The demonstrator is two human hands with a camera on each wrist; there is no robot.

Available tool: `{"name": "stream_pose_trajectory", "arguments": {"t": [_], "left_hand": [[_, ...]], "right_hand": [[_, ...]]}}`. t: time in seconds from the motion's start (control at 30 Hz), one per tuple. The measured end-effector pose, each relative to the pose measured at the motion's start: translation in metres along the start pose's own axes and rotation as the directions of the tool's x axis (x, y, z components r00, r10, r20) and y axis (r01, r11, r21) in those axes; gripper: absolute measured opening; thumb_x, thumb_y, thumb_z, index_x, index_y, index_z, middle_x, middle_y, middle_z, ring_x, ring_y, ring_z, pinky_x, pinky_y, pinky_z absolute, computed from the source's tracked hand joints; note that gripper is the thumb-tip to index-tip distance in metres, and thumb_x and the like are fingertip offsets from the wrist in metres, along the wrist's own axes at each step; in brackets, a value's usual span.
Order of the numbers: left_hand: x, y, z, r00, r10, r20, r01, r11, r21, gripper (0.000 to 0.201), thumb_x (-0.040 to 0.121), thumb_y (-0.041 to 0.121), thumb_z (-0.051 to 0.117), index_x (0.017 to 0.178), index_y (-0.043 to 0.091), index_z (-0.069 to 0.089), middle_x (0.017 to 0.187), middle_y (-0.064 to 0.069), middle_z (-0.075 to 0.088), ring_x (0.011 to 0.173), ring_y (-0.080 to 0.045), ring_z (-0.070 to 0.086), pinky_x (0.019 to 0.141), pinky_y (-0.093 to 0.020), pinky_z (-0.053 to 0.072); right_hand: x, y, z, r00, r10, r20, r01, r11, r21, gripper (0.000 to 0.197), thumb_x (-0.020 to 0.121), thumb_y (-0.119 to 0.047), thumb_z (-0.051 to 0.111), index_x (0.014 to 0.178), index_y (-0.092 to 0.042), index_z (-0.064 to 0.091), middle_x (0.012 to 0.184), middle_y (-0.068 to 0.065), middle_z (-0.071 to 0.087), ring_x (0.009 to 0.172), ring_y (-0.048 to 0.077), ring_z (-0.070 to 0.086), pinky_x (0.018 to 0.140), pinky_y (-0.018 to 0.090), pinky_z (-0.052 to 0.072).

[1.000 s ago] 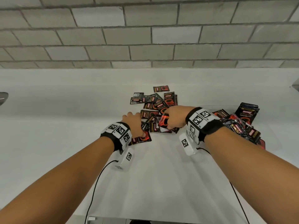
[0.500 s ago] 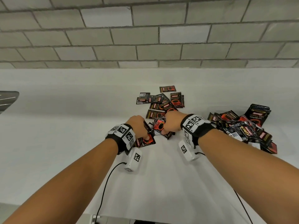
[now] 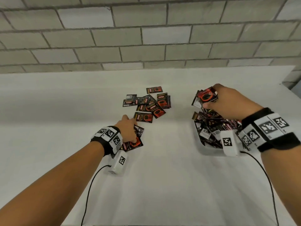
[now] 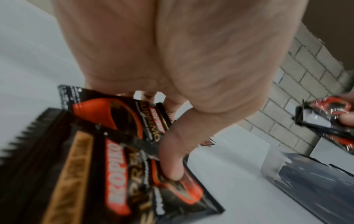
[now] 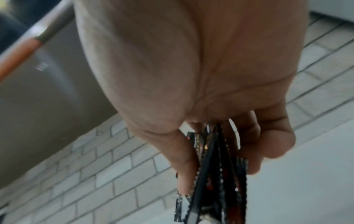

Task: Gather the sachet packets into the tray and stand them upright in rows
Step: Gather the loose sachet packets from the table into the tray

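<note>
The right hand (image 3: 228,101) pinches a fanned bunch of glossy, saw-edged packets (image 3: 205,98) in a tight grip above the clear tray (image 3: 211,153), which is heaped with jumbled sachets. The left hand (image 3: 128,129) lies on loose packets (image 3: 134,142) on the white counter (image 3: 162,185), thumb pressing one; its fingers are hidden. Bare counter separates the piles.

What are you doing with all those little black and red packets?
A person is gathering coffee sachets. The right hand grips a bunch of black and red sachets above the clear plastic tray, where more lie jumbled, not yet upright. The left hand presses its fingers on a few sachets on the white table. A loose pile waits beyond.
</note>
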State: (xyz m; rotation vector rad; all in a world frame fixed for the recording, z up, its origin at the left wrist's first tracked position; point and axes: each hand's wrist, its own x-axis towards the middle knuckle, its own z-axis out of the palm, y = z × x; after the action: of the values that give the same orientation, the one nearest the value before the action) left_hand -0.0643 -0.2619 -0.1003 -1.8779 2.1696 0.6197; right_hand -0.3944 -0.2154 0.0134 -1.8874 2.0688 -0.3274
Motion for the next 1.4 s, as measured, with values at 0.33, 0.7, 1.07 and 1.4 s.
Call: {"name": "stream_pose_trajectory", "arguments": {"t": [0.33,0.7,1.07,1.4], "left_hand": [[-0.022,0.005,-0.031,0.979,0.206,0.003,-0.205,0.974,-0.099,0.047,0.089,0.016,0.074,0.117,0.032,0.041,0.108,-0.002,0.066,0.087,-0.015,0.063,0.070,-0.027,0.050],[-0.009,0.210,-0.057,0.814,0.444,-0.375,-0.563,0.762,-0.320,0.049,0.093,0.024,0.071,0.133,0.018,0.042,0.117,-0.007,0.057,0.095,-0.023,0.063,0.078,-0.033,0.054],[0.018,0.231,0.005,0.849,0.512,-0.131,-0.505,0.859,0.082,0.076,0.099,0.050,0.054,0.161,0.028,0.017,0.169,-0.006,0.009,0.154,-0.032,0.007,0.120,-0.054,0.020],[0.008,0.219,-0.005,0.779,0.587,-0.220,-0.617,0.780,-0.103,0.079,0.095,0.048,0.063,0.159,0.027,0.024,0.157,-0.013,0.034,0.144,-0.033,0.030,0.116,-0.046,0.031]], "right_hand": [[0.009,0.067,0.029,0.984,0.157,0.086,-0.145,0.981,-0.129,0.094,0.077,-0.076,0.062,0.148,-0.017,0.042,0.143,0.019,0.043,0.131,0.037,0.047,0.108,0.048,0.043],[-0.032,0.082,-0.018,0.999,0.049,0.021,-0.051,0.997,0.065,0.033,0.085,-0.053,0.071,0.099,-0.022,0.068,0.091,-0.005,0.065,0.083,0.013,0.059,0.066,0.029,0.039],[-0.071,0.077,0.026,0.988,-0.098,0.120,0.085,0.990,0.110,0.024,0.077,-0.039,0.084,0.093,-0.028,0.070,0.071,-0.009,0.057,0.060,0.003,0.050,0.054,0.015,0.035],[-0.063,0.086,0.038,0.993,-0.079,0.087,0.071,0.993,0.091,0.015,0.084,-0.033,0.079,0.088,-0.026,0.067,0.072,-0.008,0.062,0.062,0.005,0.055,0.056,0.017,0.037]]}}
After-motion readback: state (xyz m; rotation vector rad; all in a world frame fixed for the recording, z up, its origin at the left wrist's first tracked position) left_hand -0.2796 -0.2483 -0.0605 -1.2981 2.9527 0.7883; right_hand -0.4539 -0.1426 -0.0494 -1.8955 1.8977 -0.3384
